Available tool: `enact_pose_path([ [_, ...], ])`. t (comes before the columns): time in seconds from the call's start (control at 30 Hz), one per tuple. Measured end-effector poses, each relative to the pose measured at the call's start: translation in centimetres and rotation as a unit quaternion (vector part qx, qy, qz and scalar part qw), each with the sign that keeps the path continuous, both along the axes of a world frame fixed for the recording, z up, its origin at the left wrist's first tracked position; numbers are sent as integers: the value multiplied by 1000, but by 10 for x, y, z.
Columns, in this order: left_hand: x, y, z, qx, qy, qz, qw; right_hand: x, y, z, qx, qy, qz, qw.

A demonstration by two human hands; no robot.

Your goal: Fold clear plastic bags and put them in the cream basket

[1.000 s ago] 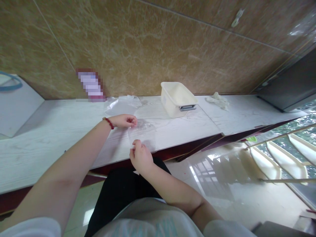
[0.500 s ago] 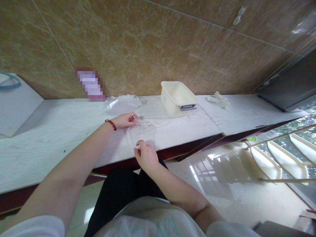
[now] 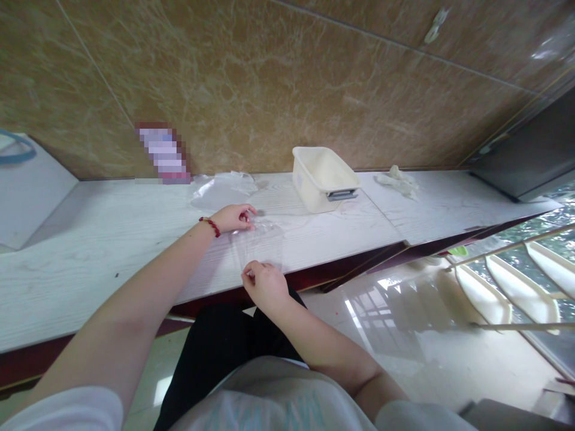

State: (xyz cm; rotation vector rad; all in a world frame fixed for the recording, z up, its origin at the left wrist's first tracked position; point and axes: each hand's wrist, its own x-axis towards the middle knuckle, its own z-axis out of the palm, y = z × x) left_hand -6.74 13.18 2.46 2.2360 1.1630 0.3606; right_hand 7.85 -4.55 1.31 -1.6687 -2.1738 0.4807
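A clear plastic bag (image 3: 263, 242) lies on the white wood-grain counter (image 3: 135, 233), close to its front edge. At the bag's far side my left hand (image 3: 233, 218), with a red bead bracelet at the wrist, has its fingers curled on the plastic. My right hand (image 3: 267, 284) pinches the bag's near end by the counter edge. More clear plastic (image 3: 224, 190) is spread flat behind my left hand. A cream plastic bin (image 3: 309, 188) with a grey handle stands upright to the right of the bag.
A crumpled white cloth or glove (image 3: 399, 182) rests right of the bin. At the left end stands a white box (image 3: 31, 191); a dark grey panel (image 3: 534, 143) bounds the right. Brown marble tiles (image 3: 251, 84) rise behind. A rack with cream trays (image 3: 521, 287) is lower right.
My left hand has shifted slightly to the right along the bag's far side. My right hand has moved a little toward me, its fingers still pinched.
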Motion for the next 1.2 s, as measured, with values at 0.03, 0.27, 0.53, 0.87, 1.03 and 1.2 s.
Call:
enact_pose_path([
  [0.03,1,1,0,6,8,-3,1000,0,0,0,-1,0,2,1000],
  [0.27,-3,5,-3,39,34,-10,999,0,1,0,-2,0,10,1000],
  [0.53,-15,2,-5,132,63,-19,989,1,2,-1,8,-16,23,1000],
  [0.87,-22,-28,0,161,161,-103,968,1,1,-3,6,-19,28,999],
  [1.03,-23,-42,-18,162,230,-114,953,3,-3,-1,8,-20,37,999],
  [1.2,-25,-44,-19,173,247,-125,945,12,-12,9,1,-14,44,999],
])
